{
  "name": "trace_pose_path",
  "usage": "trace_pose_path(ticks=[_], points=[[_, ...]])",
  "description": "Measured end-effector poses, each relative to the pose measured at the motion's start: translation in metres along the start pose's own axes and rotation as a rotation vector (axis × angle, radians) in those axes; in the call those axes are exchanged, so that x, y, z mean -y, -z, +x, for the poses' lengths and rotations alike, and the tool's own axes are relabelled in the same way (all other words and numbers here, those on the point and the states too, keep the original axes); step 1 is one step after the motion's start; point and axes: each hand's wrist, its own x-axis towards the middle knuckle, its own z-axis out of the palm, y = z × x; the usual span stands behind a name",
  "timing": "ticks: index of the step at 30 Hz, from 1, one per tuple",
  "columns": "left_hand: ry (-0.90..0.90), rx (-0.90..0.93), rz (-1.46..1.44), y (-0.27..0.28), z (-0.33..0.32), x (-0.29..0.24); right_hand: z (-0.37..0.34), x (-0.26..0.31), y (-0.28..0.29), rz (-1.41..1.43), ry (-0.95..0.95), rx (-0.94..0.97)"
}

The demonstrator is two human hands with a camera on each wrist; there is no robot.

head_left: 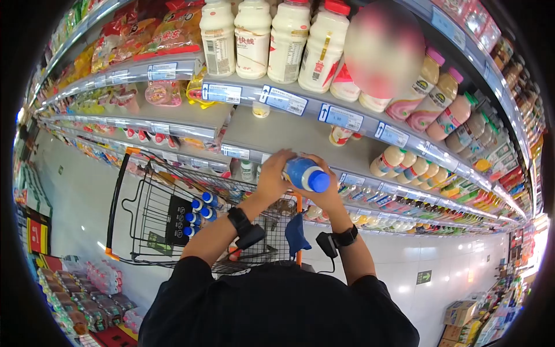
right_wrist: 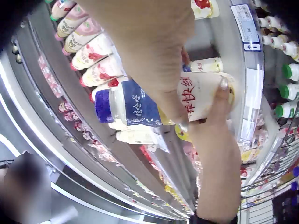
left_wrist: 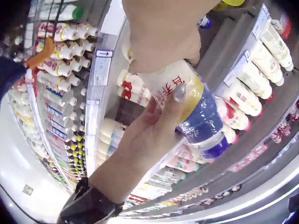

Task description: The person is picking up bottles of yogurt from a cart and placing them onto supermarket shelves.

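A drink bottle with a blue cap, blue upper sleeve and white lower body is held in front of the shelf, cap toward me. My left hand grips it from the left, my right hand from the right. In the left wrist view, the right hand has its thumb laid along the white body of the bottle. Seen from the right wrist, the left hand holds the bottle's white end, while the right hand covers its middle.
A shopping cart stands at the left, holding several blue-capped bottles. A blue cloth hangs at its orange-trimmed end. White milk-drink bottles line the shelf above. A small cup stands on the shelf behind the hands.
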Motion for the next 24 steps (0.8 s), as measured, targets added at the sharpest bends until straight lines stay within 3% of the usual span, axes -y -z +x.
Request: trace_pose_path(ticks=[2, 5, 12, 13, 16, 18, 22, 24], points=[[-0.063, -0.098, 0.101, -0.005, 0.018, 0.022, 0.017, -0.029, -0.012, -0.047, 0.070, -0.032], [0.018, -0.110, 0.148, -0.018, 0.043, 0.058, 0.053, -0.053, -0.025, -0.079, 0.134, -0.084], [0.274, -0.014, 0.109, -0.035, 0.068, 0.114, 0.110, -0.085, -0.045, -0.213, -0.150, 0.006], [0.301, -0.003, 0.106, -0.036, 0.071, 0.118, 0.113, -0.091, -0.047, -0.303, -0.049, -0.018], [0.423, 0.167, 0.220, -0.031, 0.084, 0.127, 0.132, -0.082, -0.043, -0.528, -0.483, 0.400], [0.354, 0.180, 0.296, -0.034, 0.090, 0.140, 0.137, -0.134, -0.050, -0.777, -0.094, 0.295], [0.345, 0.077, 0.252, -0.049, 0.100, 0.168, 0.157, -0.170, -0.052, -0.911, -0.121, 0.263], [0.241, 0.002, 0.229, -0.052, 0.101, 0.175, 0.159, -0.184, -0.048, -0.926, -0.168, 0.252]])
